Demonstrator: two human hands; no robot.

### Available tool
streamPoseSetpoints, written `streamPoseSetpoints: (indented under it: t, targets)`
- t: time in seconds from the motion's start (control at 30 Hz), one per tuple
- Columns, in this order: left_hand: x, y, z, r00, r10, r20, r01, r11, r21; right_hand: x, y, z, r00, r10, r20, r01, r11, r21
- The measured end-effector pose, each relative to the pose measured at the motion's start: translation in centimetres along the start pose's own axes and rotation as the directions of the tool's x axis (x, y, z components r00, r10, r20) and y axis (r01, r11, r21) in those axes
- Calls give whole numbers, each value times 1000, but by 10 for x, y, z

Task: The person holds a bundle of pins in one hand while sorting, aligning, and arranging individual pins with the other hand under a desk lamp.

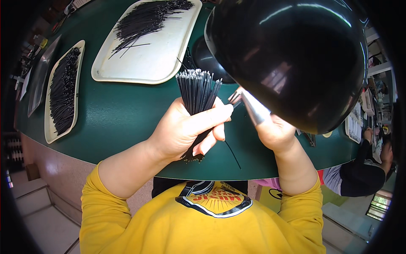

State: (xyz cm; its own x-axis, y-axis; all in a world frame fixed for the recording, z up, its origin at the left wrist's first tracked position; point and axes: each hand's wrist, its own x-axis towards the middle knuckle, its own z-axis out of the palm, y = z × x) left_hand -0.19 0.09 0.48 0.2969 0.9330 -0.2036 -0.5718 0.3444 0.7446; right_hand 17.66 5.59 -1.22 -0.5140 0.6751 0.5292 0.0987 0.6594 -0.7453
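Observation:
My left hand point(182, 127) is wrapped round a thick upright bundle of thin black wires point(196, 91) with bright silvery tips. One loose wire point(232, 154) slants out below that hand. Just right of its thumb, my right hand point(277, 132) reaches in under a large black dome-shaped lamp shade point(292, 59). Its fingertips look pinched on a few short wire ends point(234, 98), though the shade hides part of the fingers. A grey tapered shape point(256, 109) lies along that hand; whether it is a finger cover or a tool I cannot tell.
On the green table point(118, 122) a cream tray point(139, 70) holds a heap of black wires at the back. A narrower tray point(53, 135) of wires lies at the left edge. The shade covers the right side. Another person's arm point(361, 158) is at the far right.

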Motion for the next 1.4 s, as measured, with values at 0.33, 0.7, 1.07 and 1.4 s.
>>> streamPoseSetpoints:
  t: [0.33,0.7,1.07,1.4]
  targets:
    - [1,-1,2,1000,12,-22,-10,997,78,-2,4,-3,999,47,24,-48,997,54]
    - [1,-3,0,998,69,10,-70,991,114,-1,11,0,998,-35,-61,32,998,-51]
    - [3,-10,5,996,75,44,-79,993,93,3,-2,12,889,330,317,-457,668,587]
    - [1,-8,2,983,-72,171,46,987,151,7,-11,5,888,415,199,-459,760,460]
